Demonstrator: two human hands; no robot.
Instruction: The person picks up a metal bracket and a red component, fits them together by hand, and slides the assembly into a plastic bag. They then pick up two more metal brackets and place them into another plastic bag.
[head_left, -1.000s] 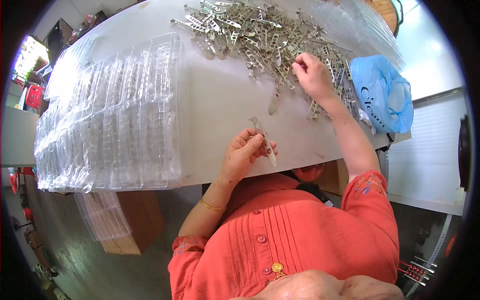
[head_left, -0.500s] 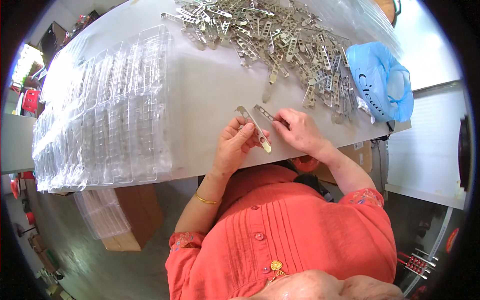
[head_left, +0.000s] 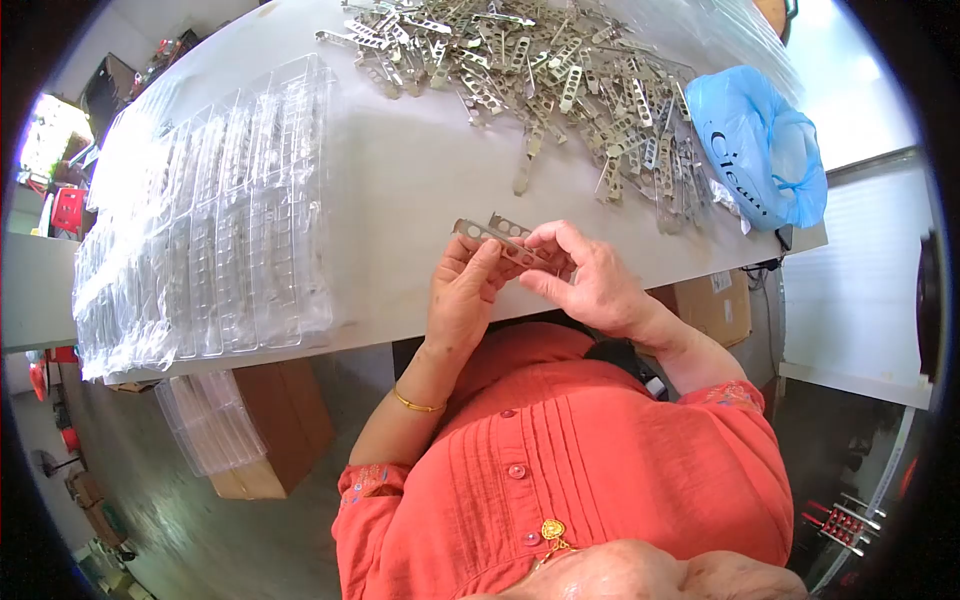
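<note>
In front of my body, above the table's near edge, two flat metal strips with round holes lie close together, crossing or nearly so. My left hand (head_left: 465, 292) pinches the nearer perforated metal strip (head_left: 475, 232) between thumb and fingers. Slightly behind it is the second perforated metal strip (head_left: 509, 227), whose right end runs into the fingers of my right hand (head_left: 592, 283). My right thumb and fingers are curled around the right ends of the strips. Those ends are partly hidden by the fingers.
A large heap of similar metal strips (head_left: 570, 85) covers the back of the table (head_left: 400, 200). On the left stand clear plastic trays (head_left: 215, 220), stacked and filled. A blue plastic bag (head_left: 750, 140) sits at the right. Cardboard boxes (head_left: 285, 425) are below the table.
My right hand has moved left, bringing its strip against the one in my left hand. The left strip has turned flatter, its near end now at my right fingers.
</note>
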